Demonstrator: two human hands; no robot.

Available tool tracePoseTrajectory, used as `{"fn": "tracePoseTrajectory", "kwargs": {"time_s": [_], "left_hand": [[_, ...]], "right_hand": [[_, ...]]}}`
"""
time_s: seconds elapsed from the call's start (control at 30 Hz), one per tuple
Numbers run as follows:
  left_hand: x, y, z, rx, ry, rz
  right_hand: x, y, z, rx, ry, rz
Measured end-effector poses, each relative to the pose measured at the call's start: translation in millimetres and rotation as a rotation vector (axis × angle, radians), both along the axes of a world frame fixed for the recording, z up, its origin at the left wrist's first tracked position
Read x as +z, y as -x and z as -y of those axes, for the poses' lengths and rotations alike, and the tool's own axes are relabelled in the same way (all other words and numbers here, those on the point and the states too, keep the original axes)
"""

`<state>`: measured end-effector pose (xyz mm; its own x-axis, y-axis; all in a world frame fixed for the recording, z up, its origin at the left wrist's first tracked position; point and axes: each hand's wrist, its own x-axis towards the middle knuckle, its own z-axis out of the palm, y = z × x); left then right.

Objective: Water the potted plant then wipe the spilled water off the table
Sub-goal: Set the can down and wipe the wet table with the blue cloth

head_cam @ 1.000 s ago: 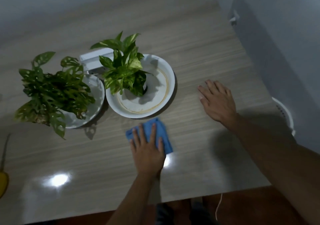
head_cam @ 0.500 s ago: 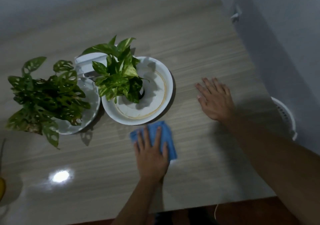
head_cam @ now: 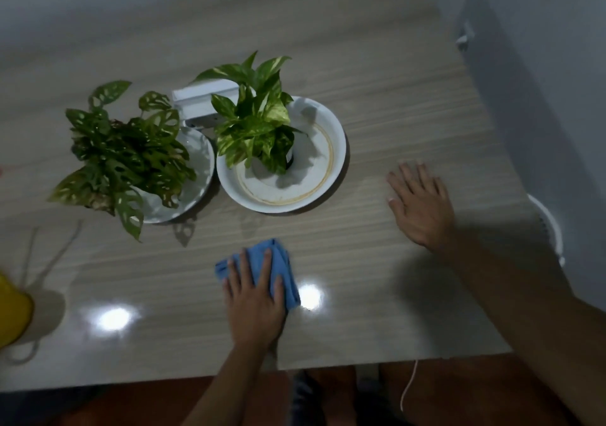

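My left hand lies flat on a folded blue cloth, pressing it onto the wooden table near the front edge. Behind the cloth a variegated potted plant stands in a white saucer. To its left a plant with holed leaves stands in a second white saucer. My right hand rests palm down on the table to the right of the saucer, fingers spread, holding nothing.
A white box sits behind the two plants. A yellow object shows at the left edge. A white round thing stands beyond the table's right edge, below a grey wall. Ceiling lights glare on the tabletop near the cloth.
My left hand has slid the blue cloth back toward the front edge of the table, away from the saucer. My right hand has stayed flat in place.
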<state>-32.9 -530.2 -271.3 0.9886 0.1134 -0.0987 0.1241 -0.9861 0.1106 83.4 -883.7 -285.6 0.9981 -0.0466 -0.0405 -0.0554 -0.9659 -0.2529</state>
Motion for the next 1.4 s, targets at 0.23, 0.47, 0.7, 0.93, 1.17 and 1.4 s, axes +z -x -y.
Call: {"fn": "tracePoseTrajectory", "kwargs": {"time_s": [0.23, 0.47, 0.7, 0.93, 1.17, 1.4], "left_hand": [[4, 57, 88, -0.357, 0.138, -0.048], [4, 11, -15, -0.084, 0.018, 0.006], [4, 42, 71, -0.368, 0.138, -0.062], [16, -19, 54, -0.312, 0.153, -0.126], [54, -29, 22, 0.222, 0.392, 0.041], [56, -29, 24, 0.412, 0.424, -0.207]], "right_hand": [[-3, 61, -46, 0.01, -0.004, 0.002], [0, 66, -53, 0.016, 0.025, 0.033], [4, 66, -53, 0.02, 0.044, 0.034], [5, 65, -55, 0.025, 0.056, -0.051], [43, 90, -98, -0.115, -0.175, 0.084], [71, 88, -155, -0.22, -0.248, -0.248]]}}
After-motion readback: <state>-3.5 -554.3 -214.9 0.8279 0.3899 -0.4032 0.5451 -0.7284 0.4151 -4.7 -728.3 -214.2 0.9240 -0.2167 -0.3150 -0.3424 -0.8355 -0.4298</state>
